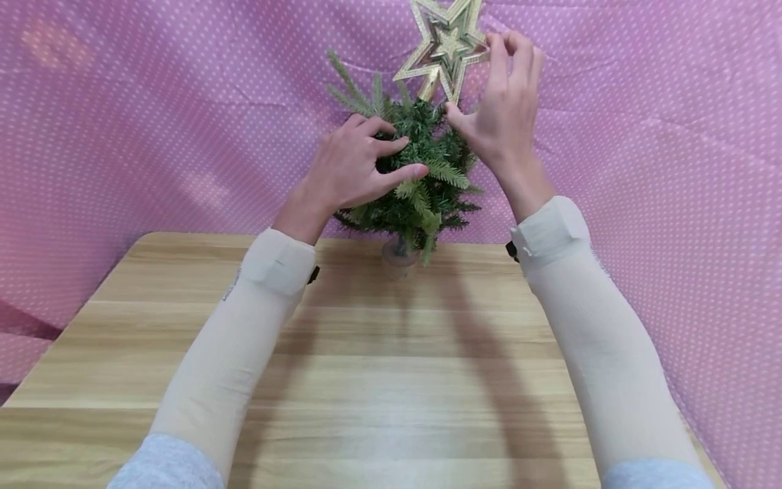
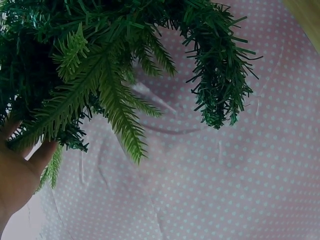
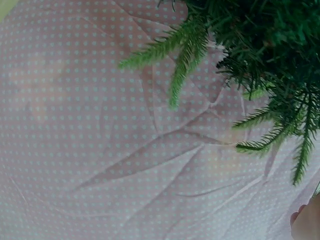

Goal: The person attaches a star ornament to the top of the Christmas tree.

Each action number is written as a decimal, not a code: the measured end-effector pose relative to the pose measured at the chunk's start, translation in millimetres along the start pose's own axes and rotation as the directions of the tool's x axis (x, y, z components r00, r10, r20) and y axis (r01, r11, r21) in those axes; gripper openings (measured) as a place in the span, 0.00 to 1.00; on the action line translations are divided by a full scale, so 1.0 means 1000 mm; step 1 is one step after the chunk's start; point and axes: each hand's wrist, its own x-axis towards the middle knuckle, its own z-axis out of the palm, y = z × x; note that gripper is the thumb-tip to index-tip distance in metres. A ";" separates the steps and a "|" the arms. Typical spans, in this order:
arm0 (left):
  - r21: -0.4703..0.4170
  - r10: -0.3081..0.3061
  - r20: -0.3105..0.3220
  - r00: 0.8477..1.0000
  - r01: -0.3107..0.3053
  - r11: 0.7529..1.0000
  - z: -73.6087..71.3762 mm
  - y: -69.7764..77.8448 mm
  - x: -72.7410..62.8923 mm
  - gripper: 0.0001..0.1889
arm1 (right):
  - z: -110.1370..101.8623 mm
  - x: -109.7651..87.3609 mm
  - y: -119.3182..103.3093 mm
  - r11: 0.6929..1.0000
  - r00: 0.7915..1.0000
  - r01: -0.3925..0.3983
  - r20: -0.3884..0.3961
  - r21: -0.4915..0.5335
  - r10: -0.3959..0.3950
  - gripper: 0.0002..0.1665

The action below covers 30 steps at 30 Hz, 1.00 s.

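A small artificial Christmas tree [image 1: 436, 156] stands at the table's far side, its green branches also showing in both wrist views. A gold star topper [image 1: 449, 44], made of nested star outlines, sits tilted at its top. My right hand [image 1: 510, 102] holds the star at its edge, fingers bent at the right point and thumb by the lower point. My left hand [image 1: 354, 159] rests against the tree's left side, fingers spread among the branches. In the left wrist view, the left hand [image 2: 20, 175] partly hides behind a light green sprig [image 2: 122, 110].
The tree's clear round base [image 1: 400, 261] stands near the back edge of a wood-grain table [image 1: 379, 380]. Pink polka-dot cloth [image 1: 183, 122] hangs behind and beside the table.
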 end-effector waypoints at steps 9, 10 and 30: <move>0.002 0.016 -0.030 0.999 -0.016 1.000 0.000 -0.001 0.000 0.39 | -0.002 0.000 -0.006 0.997 0.997 0.073 0.006 -0.027 -0.073 0.51; -0.002 0.018 -0.034 0.999 -0.018 1.000 0.000 0.000 0.000 0.39 | -0.002 0.000 -0.007 0.997 0.997 0.076 0.002 -0.022 -0.076 0.51; -0.034 0.006 -0.062 0.998 -0.008 0.999 -0.007 -0.003 -0.002 0.37 | -0.011 -0.005 -0.002 0.999 0.999 0.048 0.010 0.025 -0.048 0.52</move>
